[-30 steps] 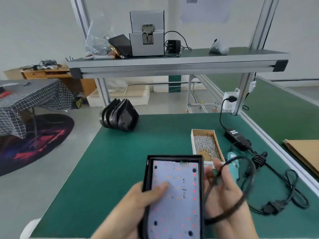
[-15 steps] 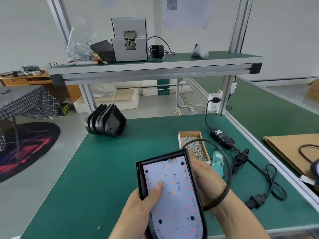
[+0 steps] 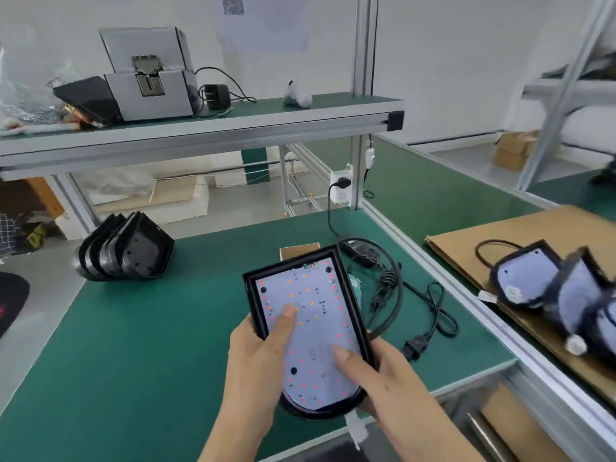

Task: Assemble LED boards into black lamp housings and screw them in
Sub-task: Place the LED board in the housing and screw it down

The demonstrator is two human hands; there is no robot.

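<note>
A black lamp housing (image 3: 346,295) with a white LED board (image 3: 313,328) seated in it is held up over the green bench (image 3: 140,328). My left hand (image 3: 256,355) grips its left edge, thumb pressed on the board. My right hand (image 3: 376,371) holds the lower right edge, thumb lying on the board. A black cable loop (image 3: 393,305) hangs off the housing's right side, and a white connector (image 3: 355,428) dangles below. A stack of empty black housings (image 3: 126,251) leans at the bench's back left.
Finished lamps (image 3: 550,288) lie on brown cardboard (image 3: 500,235) on the neighbouring bench to the right. A power adapter and coiled cord (image 3: 433,305) sit right of the housing, a cardboard screw box (image 3: 296,251) peeks out behind it. The overhead shelf carries a screw feeder (image 3: 150,81).
The view has swung right, bringing the neighbouring bench and finished lamps into sight. My right hand slid from the housing's upper right side to its lower right edge, thumb now on the board.
</note>
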